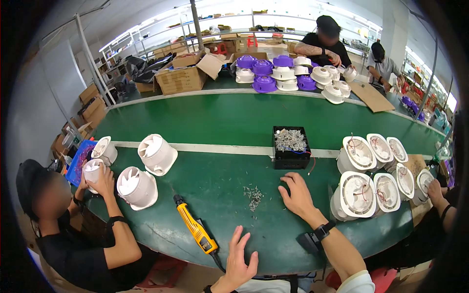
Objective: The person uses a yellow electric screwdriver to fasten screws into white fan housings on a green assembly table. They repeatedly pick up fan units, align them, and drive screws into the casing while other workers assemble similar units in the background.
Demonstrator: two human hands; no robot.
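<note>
My left hand [238,259] is at the table's near edge, fingers apart and holding nothing. Just left of it lies a yellow electric screwdriver [196,227], its black tip pointing away from me and its cord running off the near edge. My right hand [297,196] is farther forward, palm down with fingers stretched out, holding nothing that I can see. Between the hands and a little beyond my left one is a loose scatter of small screws [254,198]. A black box [291,160] heaped with screws [290,140] stands just beyond my right fingertips.
White fan housings [138,188] stand at left, and several more with red wires [358,195] at right. A co-worker at left holds a white housing [93,169] beside a blue bin [75,168]. Across the green belt [210,115] are purple and white housings [264,84].
</note>
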